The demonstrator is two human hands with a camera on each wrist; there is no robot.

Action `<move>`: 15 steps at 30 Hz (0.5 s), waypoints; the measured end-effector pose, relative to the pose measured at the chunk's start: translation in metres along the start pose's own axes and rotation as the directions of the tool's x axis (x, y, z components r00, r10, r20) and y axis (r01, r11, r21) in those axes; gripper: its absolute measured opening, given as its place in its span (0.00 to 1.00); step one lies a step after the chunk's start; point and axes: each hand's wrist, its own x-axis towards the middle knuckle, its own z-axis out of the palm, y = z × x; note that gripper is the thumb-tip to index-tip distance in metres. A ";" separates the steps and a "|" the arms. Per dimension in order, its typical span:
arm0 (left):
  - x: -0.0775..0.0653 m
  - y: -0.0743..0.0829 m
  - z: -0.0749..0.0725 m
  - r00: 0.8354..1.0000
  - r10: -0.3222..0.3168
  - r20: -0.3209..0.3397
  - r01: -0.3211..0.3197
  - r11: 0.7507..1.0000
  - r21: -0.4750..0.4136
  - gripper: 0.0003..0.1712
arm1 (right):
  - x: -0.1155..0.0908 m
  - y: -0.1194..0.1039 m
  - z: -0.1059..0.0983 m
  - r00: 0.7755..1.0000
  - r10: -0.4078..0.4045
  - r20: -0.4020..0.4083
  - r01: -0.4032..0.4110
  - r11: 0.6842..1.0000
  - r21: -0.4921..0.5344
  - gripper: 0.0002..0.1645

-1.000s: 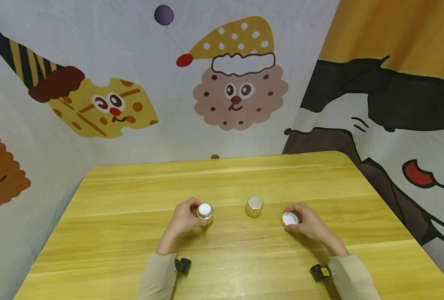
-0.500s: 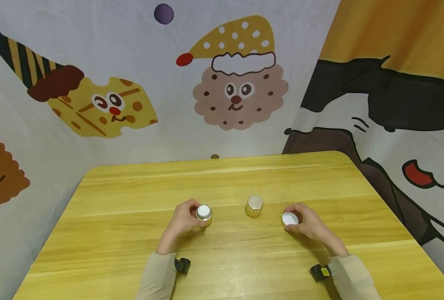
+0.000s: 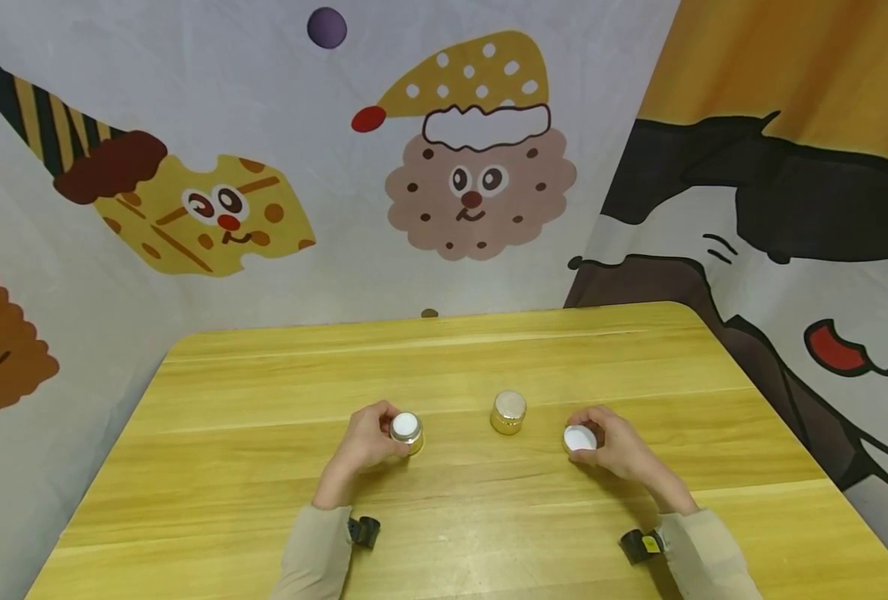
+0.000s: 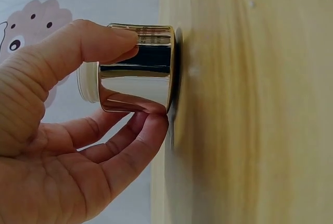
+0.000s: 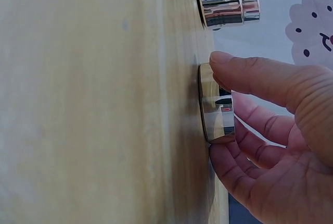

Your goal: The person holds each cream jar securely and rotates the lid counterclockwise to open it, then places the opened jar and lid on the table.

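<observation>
Uncapped jar (image 3: 408, 436) in the left hand (image 3: 369, 435), lid (image 3: 580, 438) in the right hand (image 3: 615, 446), capped jar (image 3: 508, 412) between.
Head view, capped jar as dial centre, 12 o'clock at the far edge of the table (image 3: 444, 508): the uncapped jar, gold with a white top, is at about 9 o'clock, grasped between thumb and fingers; base at the tabletop, full contact cannot be told. The lid is between 3 and 4 o'clock, white inside facing up, pinched by thumb and fingers. The capped jar stands upright, apart from both hands.
</observation>
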 end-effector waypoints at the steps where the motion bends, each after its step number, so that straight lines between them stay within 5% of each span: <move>1: 0.000 0.000 0.000 1.000 -0.003 0.002 0.003 1.000 0.001 0.23 | 0.000 0.000 0.000 1.000 0.004 -0.001 -0.004 1.000 0.001 0.25; 15: 0.000 0.009 0.000 0.998 -0.017 0.062 0.014 0.999 0.049 0.32 | 0.000 -0.001 -0.001 1.000 -0.007 -0.004 0.007 1.000 0.011 0.25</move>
